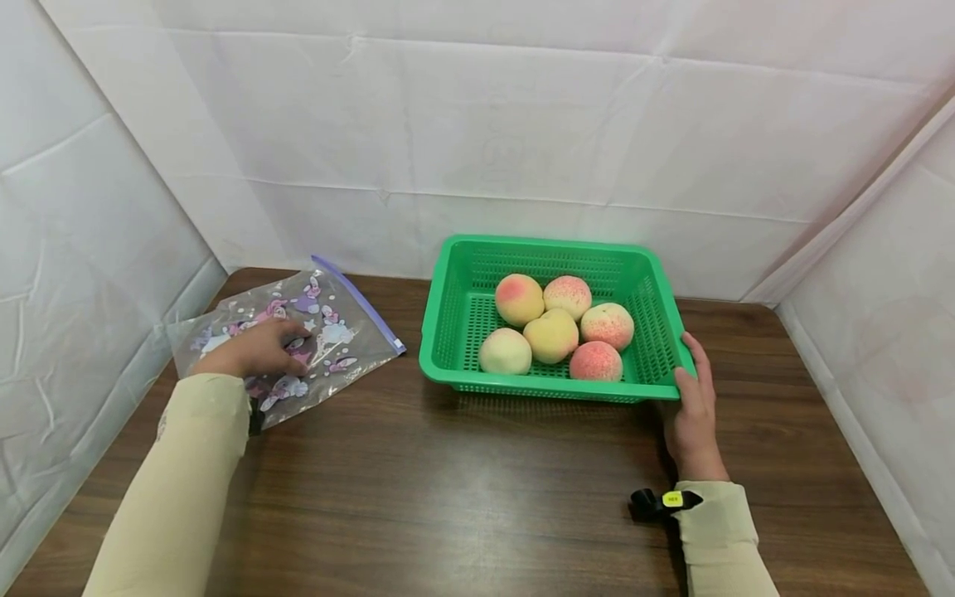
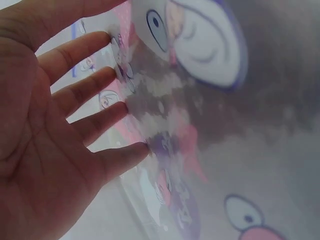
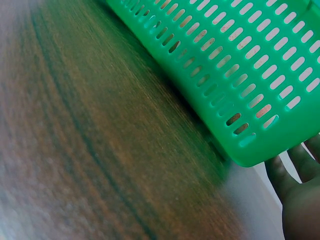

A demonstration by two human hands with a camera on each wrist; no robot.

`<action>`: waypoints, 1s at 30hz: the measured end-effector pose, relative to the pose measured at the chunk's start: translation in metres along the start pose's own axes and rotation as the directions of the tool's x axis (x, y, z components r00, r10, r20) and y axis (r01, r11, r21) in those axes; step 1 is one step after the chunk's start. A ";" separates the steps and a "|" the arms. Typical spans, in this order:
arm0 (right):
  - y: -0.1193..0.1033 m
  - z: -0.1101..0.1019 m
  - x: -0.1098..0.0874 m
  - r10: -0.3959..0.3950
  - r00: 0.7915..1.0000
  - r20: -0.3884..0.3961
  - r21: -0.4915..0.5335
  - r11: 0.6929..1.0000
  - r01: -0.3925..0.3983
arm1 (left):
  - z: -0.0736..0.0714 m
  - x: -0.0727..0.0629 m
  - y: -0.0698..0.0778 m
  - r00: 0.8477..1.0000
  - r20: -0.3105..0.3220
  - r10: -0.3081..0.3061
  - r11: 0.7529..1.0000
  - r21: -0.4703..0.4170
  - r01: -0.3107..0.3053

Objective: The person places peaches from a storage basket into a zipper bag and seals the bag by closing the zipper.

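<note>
Brown table (image 1: 448, 497) gives room on the near side. The right hand (image 1: 695, 414) holds the near right corner of the green basket (image 1: 434, 323). The left hand (image 1: 261, 348) touches the clear bag (image 1: 336, 333) at left, fingers spread wide; only the left wrist view shows its palm (image 2: 55, 155). The head view shows six whole peaches (image 1: 550, 336) in the basket, near the white wall (image 1: 522, 133).

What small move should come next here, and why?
Probably the left hand should pinch the purple seal of the printed zip bag: its fingers touch the bag away from that seal, while six peaches sit in the green basket, which the right hand grips at a corner.
</note>
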State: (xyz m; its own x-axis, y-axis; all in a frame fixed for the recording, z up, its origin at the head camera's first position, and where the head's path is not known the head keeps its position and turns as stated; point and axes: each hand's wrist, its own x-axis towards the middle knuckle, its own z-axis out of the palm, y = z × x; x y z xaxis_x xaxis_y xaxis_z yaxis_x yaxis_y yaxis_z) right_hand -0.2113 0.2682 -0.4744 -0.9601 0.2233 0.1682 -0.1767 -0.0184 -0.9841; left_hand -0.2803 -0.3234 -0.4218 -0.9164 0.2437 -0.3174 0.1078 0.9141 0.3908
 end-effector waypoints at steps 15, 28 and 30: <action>0.001 0.000 0.000 -0.016 1.000 0.003 -0.010 1.000 0.016 | 0.007 0.004 0.017 0.986 -0.168 -0.019 0.999 0.030 0.024; 0.000 0.000 0.000 -0.008 1.000 -0.002 -0.029 1.000 0.007 | 0.009 0.001 0.038 0.914 -0.126 -0.385 0.922 -0.003 0.388; 0.000 0.000 0.000 -0.006 1.000 -0.001 -0.026 1.000 0.006 | 0.009 0.001 0.040 0.913 -0.119 -0.389 0.920 -0.001 0.392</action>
State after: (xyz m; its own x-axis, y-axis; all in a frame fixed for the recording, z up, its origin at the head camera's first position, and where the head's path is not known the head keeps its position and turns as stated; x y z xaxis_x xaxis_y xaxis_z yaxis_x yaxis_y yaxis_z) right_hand -0.2111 0.2685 -0.4744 -0.9587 0.2248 0.1744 -0.1770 0.0087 -0.9842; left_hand -0.2736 -0.2833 -0.4142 -0.9250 -0.1717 -0.3390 -0.2603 0.9362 0.2361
